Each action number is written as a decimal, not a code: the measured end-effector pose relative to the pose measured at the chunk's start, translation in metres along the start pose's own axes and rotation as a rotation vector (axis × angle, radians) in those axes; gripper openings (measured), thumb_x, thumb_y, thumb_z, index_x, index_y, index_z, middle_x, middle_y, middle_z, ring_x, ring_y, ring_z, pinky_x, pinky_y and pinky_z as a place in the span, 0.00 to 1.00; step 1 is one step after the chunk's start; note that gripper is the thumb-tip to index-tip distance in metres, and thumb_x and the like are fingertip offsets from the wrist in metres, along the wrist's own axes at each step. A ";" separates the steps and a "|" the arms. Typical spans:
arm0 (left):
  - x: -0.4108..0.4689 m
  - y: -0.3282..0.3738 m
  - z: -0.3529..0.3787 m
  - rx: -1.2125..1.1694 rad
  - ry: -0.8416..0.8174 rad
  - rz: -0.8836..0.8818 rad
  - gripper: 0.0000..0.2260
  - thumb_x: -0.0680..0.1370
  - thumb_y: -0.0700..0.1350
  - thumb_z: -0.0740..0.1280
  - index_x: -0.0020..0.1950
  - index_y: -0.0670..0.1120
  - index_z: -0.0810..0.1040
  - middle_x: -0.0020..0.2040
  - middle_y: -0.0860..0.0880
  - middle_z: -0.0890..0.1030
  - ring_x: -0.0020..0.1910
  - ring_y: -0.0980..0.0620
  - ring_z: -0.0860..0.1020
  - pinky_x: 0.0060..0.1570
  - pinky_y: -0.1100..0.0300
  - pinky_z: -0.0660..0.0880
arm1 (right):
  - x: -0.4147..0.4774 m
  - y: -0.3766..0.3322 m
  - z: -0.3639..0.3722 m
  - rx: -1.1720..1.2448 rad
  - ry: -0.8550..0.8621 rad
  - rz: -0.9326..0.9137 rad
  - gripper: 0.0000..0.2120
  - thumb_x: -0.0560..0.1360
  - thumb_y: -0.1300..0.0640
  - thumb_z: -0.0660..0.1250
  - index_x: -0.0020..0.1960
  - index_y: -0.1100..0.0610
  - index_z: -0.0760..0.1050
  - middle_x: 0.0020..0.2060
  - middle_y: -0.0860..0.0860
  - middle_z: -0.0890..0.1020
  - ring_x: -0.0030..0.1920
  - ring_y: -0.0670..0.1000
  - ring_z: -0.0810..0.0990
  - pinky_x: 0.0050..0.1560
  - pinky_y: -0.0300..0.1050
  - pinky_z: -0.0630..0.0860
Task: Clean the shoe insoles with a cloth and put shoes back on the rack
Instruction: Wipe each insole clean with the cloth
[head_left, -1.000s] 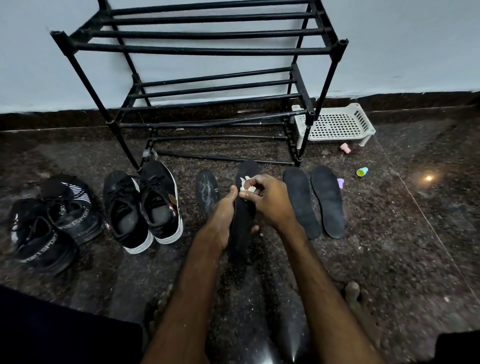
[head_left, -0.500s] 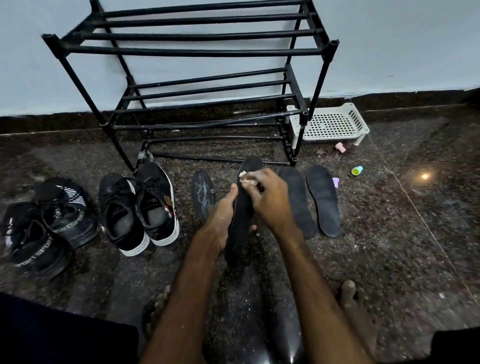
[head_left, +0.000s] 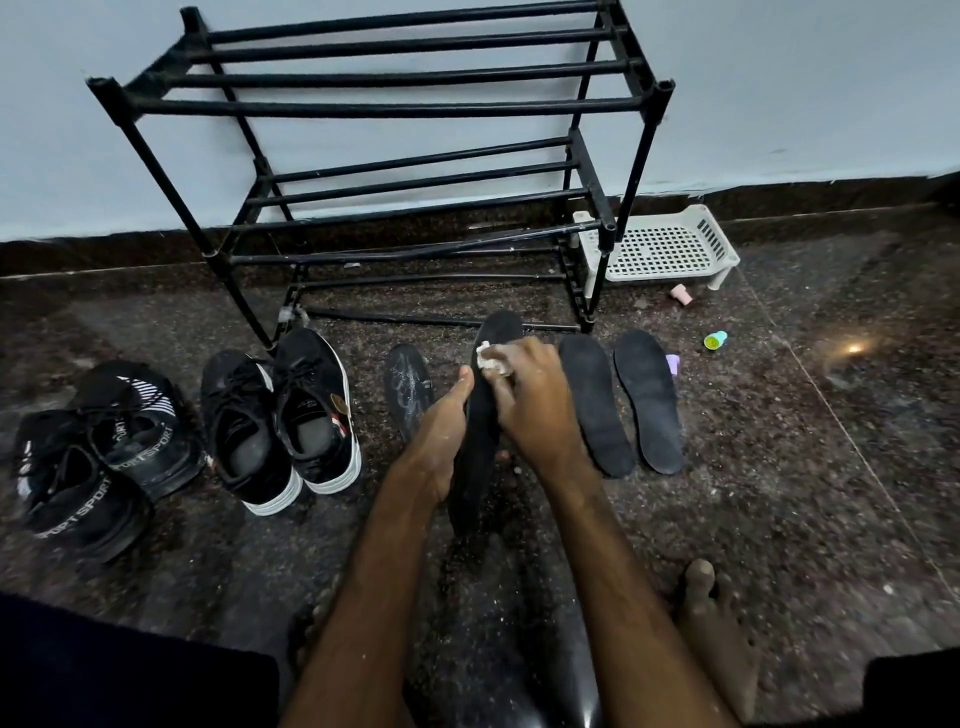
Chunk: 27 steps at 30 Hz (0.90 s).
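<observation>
The insole (head_left: 479, 426) is held up off the floor (head_left: 779, 467) in front of the rack (head_left: 384, 106). Its long axis runs straight away from the person, with the toe end high and far, near the rack's bottom bar, and the heel end low and near. The left hand (head_left: 441, 441) grips it from the left edge about midway, thumb laid up along that edge and fingers wrapped behind. The right hand (head_left: 530, 395) is curled round a small wadded cloth (head_left: 491, 358) and presses it on the toe half, just above the left thumb. So the wiping hand is the one nearer the toe, and the unwiped length lies toward the person, along the axis and under the left grip (which will likely have to slide heelward or let go for a full stroke). Three loose insoles (head_left: 595, 405) lie flat either side, parallel to it. The shoes (head_left: 280, 415) stand well to the left, none on the rack yet.
</observation>
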<state>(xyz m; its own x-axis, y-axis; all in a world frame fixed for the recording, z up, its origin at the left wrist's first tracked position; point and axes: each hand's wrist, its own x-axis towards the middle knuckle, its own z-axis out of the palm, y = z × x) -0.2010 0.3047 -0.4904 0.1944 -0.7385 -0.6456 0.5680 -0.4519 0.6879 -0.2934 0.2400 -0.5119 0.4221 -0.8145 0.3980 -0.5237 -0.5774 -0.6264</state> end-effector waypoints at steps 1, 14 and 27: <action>-0.001 -0.001 0.001 -0.005 0.000 -0.009 0.24 0.83 0.61 0.52 0.58 0.47 0.80 0.42 0.47 0.86 0.39 0.49 0.83 0.36 0.55 0.79 | -0.002 0.000 0.005 -0.026 -0.008 -0.022 0.08 0.77 0.60 0.66 0.56 0.58 0.79 0.51 0.52 0.78 0.52 0.52 0.73 0.52 0.40 0.69; -0.006 0.007 -0.009 -0.093 -0.053 -0.148 0.24 0.83 0.59 0.52 0.55 0.42 0.78 0.40 0.40 0.85 0.33 0.42 0.83 0.28 0.49 0.80 | -0.004 0.015 -0.007 0.073 -0.116 -0.080 0.09 0.78 0.59 0.66 0.56 0.57 0.80 0.50 0.52 0.77 0.50 0.51 0.77 0.50 0.41 0.74; -0.013 0.012 -0.033 -0.017 -0.233 -0.146 0.22 0.85 0.54 0.49 0.64 0.42 0.75 0.52 0.37 0.84 0.43 0.39 0.85 0.33 0.48 0.81 | -0.004 0.081 -0.026 -0.085 0.034 0.358 0.10 0.77 0.63 0.67 0.57 0.59 0.80 0.53 0.54 0.78 0.50 0.52 0.79 0.52 0.31 0.68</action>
<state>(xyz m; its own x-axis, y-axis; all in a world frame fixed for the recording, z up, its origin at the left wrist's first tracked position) -0.1702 0.3260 -0.4848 -0.0786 -0.7622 -0.6426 0.5904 -0.5550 0.5860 -0.3571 0.1943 -0.5466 0.1768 -0.9663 0.1869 -0.6942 -0.2571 -0.6723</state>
